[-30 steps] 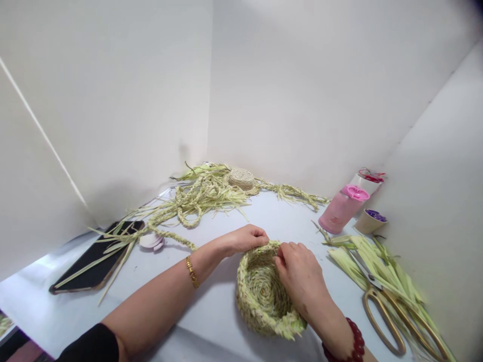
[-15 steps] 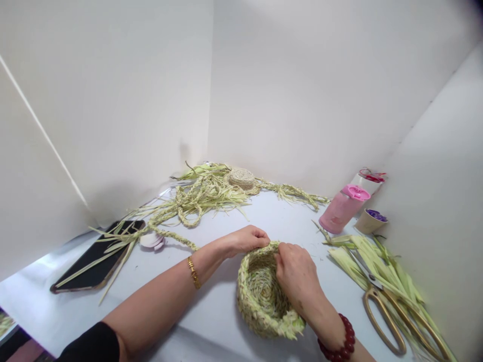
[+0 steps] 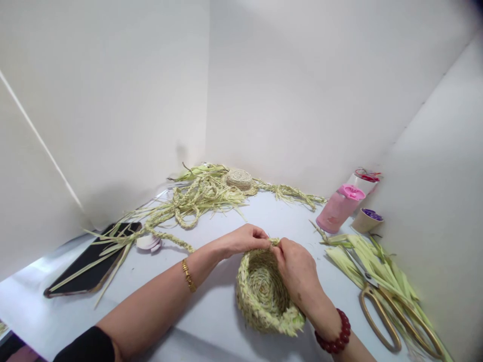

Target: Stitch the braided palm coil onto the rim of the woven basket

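Note:
A round woven basket (image 3: 260,306) of pale green braid stands on the table with its opening facing up. At its far rim, my left hand (image 3: 247,239) pinches the braided edge from the left. My right hand (image 3: 298,266) is closed on the same rim just to the right, thumb inside the basket. The fingertips of both hands nearly meet. A frayed end of braid sticks out at the near right of the rim.
Loose husk strips and braids (image 3: 188,201) lie at the back left beside a small woven hat (image 3: 239,179). A black tablet (image 3: 88,266) is far left. On the right are a pink bottle (image 3: 335,211), a cup (image 3: 367,221), gold-handled scissors (image 3: 381,306) and husks (image 3: 392,271).
My right hand's fingers have shifted slightly along the rim, closer to my left fingertips. The whole view has moved slightly, and the basket stays in both hands.

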Available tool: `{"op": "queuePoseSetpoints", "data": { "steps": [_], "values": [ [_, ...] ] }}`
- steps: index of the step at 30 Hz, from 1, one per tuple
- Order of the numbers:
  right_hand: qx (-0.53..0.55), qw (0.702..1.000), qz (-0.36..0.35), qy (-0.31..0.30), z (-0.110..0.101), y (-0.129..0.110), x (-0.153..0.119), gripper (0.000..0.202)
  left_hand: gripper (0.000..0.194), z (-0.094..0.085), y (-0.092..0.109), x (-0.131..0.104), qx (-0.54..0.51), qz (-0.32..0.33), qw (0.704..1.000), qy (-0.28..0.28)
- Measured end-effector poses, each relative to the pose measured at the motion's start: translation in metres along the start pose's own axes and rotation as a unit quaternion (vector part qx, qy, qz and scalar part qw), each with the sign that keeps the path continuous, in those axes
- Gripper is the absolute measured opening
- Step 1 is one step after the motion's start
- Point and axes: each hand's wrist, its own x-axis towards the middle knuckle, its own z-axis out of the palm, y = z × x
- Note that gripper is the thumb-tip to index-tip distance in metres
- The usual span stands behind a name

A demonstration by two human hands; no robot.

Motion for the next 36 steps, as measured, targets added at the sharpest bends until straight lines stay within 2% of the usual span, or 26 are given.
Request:
{"op": "queuePoseSetpoints", "data": {
  "steps": [5,11,15,19,23,27,29,32,34,36],
  "values": [
    [0.024,0.999,-0.04,-0.013,-0.004,0.004,0.0,0.017,0.023,0.002,-0.006,0.006,-0.022,0.007,0.999,0.031],
    [-0.022,0.998,-0.065,0.016,0.002,0.001,-0.002,0.018,0.02,0.004,-0.009,0.007,-0.047,0.009,0.998,0.038],
    [-0.013,0.998,-0.052,0.039,0.007,-0.001,-0.003,0.019,0.02,0.005,-0.009,0.005,-0.057,0.004,0.998,0.033],
    [0.027,0.998,-0.053,0.017,-0.001,0.004,0.002,0.018,0.024,0.004,-0.009,0.005,-0.06,0.015,0.998,0.023],
    [0.122,0.991,-0.046,0.023,-0.013,0.01,0.02,0.016,0.023,0.004,-0.008,0.005,-0.038,0.019,0.999,0.025],
    [0.28,0.956,-0.048,-0.078,-0.011,0.012,0.041,0.015,0.018,0.003,-0.009,0.005,-0.018,0.014,0.999,0.025],
    [0.338,0.934,-0.053,-0.105,-0.007,0.011,0.05,0.015,0.016,0.003,-0.008,0.005,-0.02,0.013,0.999,0.021],
    [0.382,0.919,-0.058,-0.072,-0.005,0.008,0.066,0.016,0.015,0.004,-0.007,0.004,-0.022,0.008,1.0,0.012],
    [0.416,0.907,-0.05,-0.028,-0.01,0.004,0.077,0.017,0.019,0.004,-0.006,0.004,-0.021,0.005,1.0,0.005],
    [0.457,0.888,-0.045,-0.014,-0.016,0.0,0.086,0.023,0.022,0.004,-0.005,0.003,-0.016,0.004,1.0,0.001]
  ]
}}
